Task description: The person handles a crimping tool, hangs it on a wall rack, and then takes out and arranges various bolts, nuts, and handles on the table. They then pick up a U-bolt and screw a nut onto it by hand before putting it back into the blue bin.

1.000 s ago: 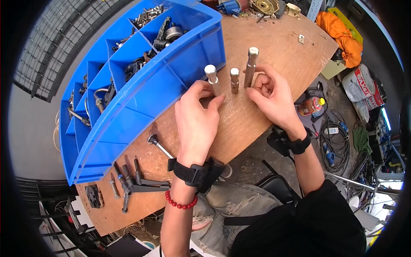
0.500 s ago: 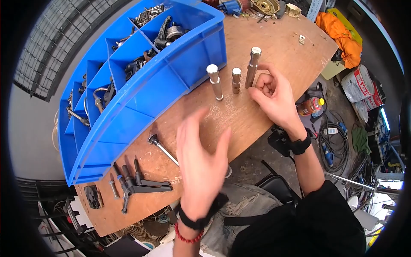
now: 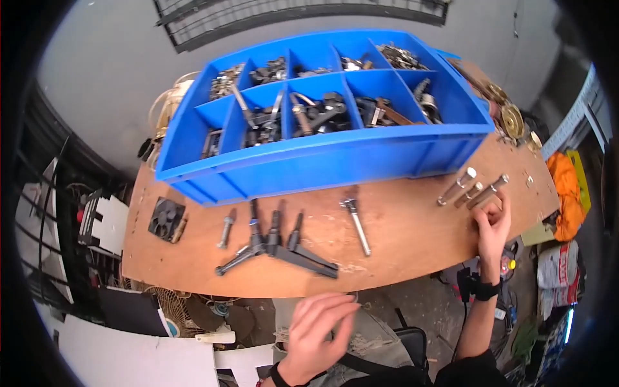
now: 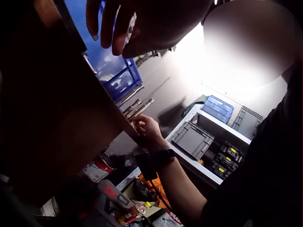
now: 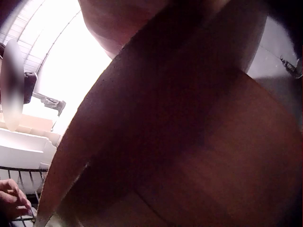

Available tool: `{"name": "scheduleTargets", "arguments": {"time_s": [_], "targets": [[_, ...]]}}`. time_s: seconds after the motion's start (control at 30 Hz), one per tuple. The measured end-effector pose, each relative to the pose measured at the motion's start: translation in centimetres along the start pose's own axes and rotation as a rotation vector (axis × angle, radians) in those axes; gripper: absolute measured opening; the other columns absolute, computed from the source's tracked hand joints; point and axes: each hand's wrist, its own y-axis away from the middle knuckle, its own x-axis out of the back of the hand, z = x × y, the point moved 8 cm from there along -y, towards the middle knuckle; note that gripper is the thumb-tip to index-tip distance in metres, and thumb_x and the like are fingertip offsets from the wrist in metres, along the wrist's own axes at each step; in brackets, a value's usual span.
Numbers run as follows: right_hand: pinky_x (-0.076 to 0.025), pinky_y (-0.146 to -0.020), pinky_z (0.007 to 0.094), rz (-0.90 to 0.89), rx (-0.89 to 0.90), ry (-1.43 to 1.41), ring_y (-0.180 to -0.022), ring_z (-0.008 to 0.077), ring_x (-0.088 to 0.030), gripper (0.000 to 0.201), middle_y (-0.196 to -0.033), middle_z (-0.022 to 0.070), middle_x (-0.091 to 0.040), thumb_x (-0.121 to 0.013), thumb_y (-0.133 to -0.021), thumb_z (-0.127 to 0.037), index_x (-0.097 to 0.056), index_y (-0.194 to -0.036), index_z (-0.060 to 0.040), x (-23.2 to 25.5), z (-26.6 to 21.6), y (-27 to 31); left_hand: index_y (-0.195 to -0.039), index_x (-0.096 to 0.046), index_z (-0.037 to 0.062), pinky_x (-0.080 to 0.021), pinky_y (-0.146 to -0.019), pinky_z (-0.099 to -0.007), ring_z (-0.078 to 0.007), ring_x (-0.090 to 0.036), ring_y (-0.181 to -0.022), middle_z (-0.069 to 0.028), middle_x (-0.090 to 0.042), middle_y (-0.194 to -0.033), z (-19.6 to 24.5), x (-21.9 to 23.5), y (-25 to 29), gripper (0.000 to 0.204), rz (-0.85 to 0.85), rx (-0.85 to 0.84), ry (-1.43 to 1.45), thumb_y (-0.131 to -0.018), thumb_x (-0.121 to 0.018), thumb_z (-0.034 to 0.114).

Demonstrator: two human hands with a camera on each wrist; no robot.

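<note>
Three metal pins stand in a row at the right of the wooden table (image 3: 412, 226): a left pin (image 3: 457, 187), a shorter middle pin (image 3: 469, 195) and a tall right pin (image 3: 491, 190). My right hand (image 3: 493, 226) pinches the tall pin low down, thumb by its base and index finger along its side. In the left wrist view the right hand (image 4: 147, 130) also shows beside the pins. My left hand (image 3: 319, 332) hangs in front of the table edge, fingers loosely extended and holding nothing. Nearest it lie black clamping levers (image 3: 300, 253). The right wrist view is mostly dark.
A blue divided bin (image 3: 335, 161) full of metal parts fills the table's back. A rod with a dark head (image 3: 358, 229), a bolt (image 3: 227, 230) and a small black fan (image 3: 166, 218) lie in front. Brass-coloured parts (image 3: 512, 120) sit at the far right.
My left hand has let go of the left pin and drawn back off the table. The head view has swung left, showing the whole bin. The right hand stays at the tall pin.
</note>
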Motion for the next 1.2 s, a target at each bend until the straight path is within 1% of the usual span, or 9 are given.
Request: {"name": "scheduleTargets", "arguments": {"time_s": [0.33,0.47,0.63,0.7,0.8,0.9,0.93,1.03,1.2], "targets": [[-0.024,-0.052,0.0204,0.145,0.152,0.137,-0.056,0.0018,-0.034,0.041,-0.065,-0.0078,-0.04,-0.054,-0.094,-0.006,-0.047,-0.135,-0.0023,2.0,0.3,-0.1,-0.099,-0.066,0.0039,-0.05,-0.075,-0.0353,-0.0219,-0.062,-0.083,-0.0069,-0.062,-0.092,4.4,-1.0,-6.2,0.025,-0.21,-0.722,0.049,-0.074,-0.061,0.008],[-0.022,-0.05,0.0202,0.204,0.194,0.122,-0.055,0.0015,-0.033,0.035,-0.064,-0.0076,-0.04,-0.053,-0.096,-0.007,-0.048,-0.13,-0.0026,1.7,-1.0,0.5,-0.092,-0.06,0.006,-0.043,-0.068,-0.0329,-0.0201,-0.055,-0.077,-0.0045,-0.054,-0.083,3.2,-1.9,-10.5,0.017,-0.147,-0.794,0.036,-0.075,-0.06,0.01],[-0.022,-0.049,0.0206,0.246,0.161,0.122,-0.054,0.0018,-0.032,0.029,-0.063,-0.0073,-0.038,-0.052,-0.098,-0.01,-0.049,-0.126,-0.0027,2.0,-0.7,0.5,-0.088,-0.062,0.0065,-0.044,-0.066,-0.0333,-0.0206,-0.058,-0.079,-0.0058,-0.059,-0.092,1.3,-3.2,-13.7,0.014,-0.119,-0.814,0.085,-0.075,-0.062,0.01],[-0.024,-0.052,0.0214,0.239,0.199,0.151,-0.057,0.003,-0.033,0.027,-0.066,-0.0063,-0.037,-0.051,-0.1,-0.014,-0.049,-0.123,-0.0021,2.3,-0.5,0.3,-0.088,-0.065,0.0058,-0.045,-0.063,-0.0327,-0.0208,-0.06,-0.076,-0.0073,-0.061,-0.095,-0.2,-2.3,-14.1,0.011,-0.127,-0.806,0.115,-0.077,-0.064,0.007],[-0.025,-0.053,0.0215,0.249,0.184,0.151,-0.058,0.0031,-0.033,0.024,-0.066,-0.0063,-0.035,-0.049,-0.1,-0.014,-0.049,-0.121,-0.003,2.2,-0.3,0.3,-0.091,-0.069,0.0049,-0.043,-0.055,-0.0292,-0.0179,-0.058,-0.065,-0.0088,-0.062,-0.088,-4.5,-0.1,-16.1,0.008,-0.239,-0.415,0.451,-0.083,-0.067,0.005],[-0.024,-0.053,0.0215,0.261,0.125,0.177,-0.058,0.0028,-0.033,0.023,-0.066,-0.006,-0.035,-0.05,-0.1,-0.014,-0.05,-0.12,-0.0037,2.0,-0.8,0.4,-0.096,-0.07,0.004,-0.038,-0.051,-0.0263,-0.013,-0.05,-0.054,-0.0065,-0.055,-0.069,-6.3,-0.2,-16.7,0.01,-0.472,-0.201,0.599,-0.086,-0.07,0.007],[-0.024,-0.052,0.0216,0.26,0.133,0.182,-0.057,0.0027,-0.032,0.022,-0.065,-0.006,-0.035,-0.05,-0.099,-0.013,-0.051,-0.119,-0.0039,1.8,-1.1,0.5,-0.095,-0.07,0.0032,-0.033,-0.052,-0.0271,-0.0092,-0.04,-0.055,-0.0015,-0.042,-0.057,-6.8,-0.2,-16.8,0.012,-0.566,-0.073,0.61,-0.088,-0.07,0.014],[-0.024,-0.051,0.0218,0.276,0.137,0.203,-0.056,0.0027,-0.033,0.022,-0.063,-0.0063,-0.035,-0.049,-0.099,-0.013,-0.05,-0.119,-0.004,2.1,-0.9,0.5,-0.095,-0.07,0.0025,-0.029,-0.051,-0.0293,-0.0082,-0.034,-0.055,0.0019,-0.035,-0.056,-8.0,-1.1,-16.1,0.018,-0.817,0.057,0.431,-0.09,-0.07,0.02],[-0.027,-0.048,0.0203,0.268,0.16,0.123,-0.052,0.0037,-0.035,0.025,-0.064,-0.0047,-0.039,-0.048,-0.099,-0.014,-0.049,-0.122,-0.003,2.1,-0.9,0.4,-0.095,-0.072,0.0019,-0.029,-0.052,-0.0293,-0.0066,-0.032,-0.057,0.0031,-0.034,-0.056,-9.6,-2.6,-15.5,0.034,-0.782,0.07,0.401,-0.094,-0.069,0.036]]}}
